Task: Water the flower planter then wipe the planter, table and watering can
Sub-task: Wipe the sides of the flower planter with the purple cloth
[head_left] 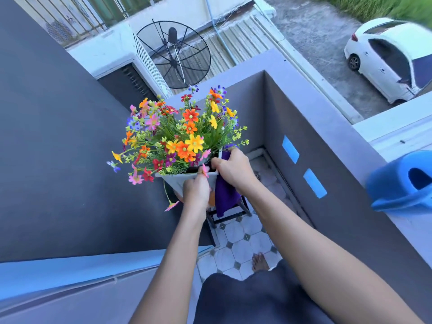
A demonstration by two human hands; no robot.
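The pale grey, square plastic planter [184, 181], packed with a spray of orange, yellow, pink, red and purple flowers [182, 136], sits at the centre of the view, above a small dark-framed bench [244, 208] in the balcony corner; whether it rests on the bench or is raised off it cannot be told, since the hands and cloth hide its base. The left grip [196, 190] is curled round the planter's near wall just under the rim, and the right grip [233, 169] pinches a dark purple cloth [225, 195] against the right-hand rim, with most of the cloth hanging loose down the side. This looks like the wiping of the planter, and the main risk is probably that the pot tips or slips: the bloom is wide and top-heavy, only one grip truly holds plastic, and a wet wall would give it little purchase. A hard rub from the right could push the planter towards the left and off the narrow bench onto the patterned tiled floor [243, 244]. The dangling cloth could catch on the bench frame and drag, and the fingers at the rim could snap or pull out low stems. Further out, the blue plastic watering can [399, 183] stands on the grey parapet ledge [327, 118] near the right elbow; a careless swing might knock it over the edge, where a white car [385, 61] is parked below.
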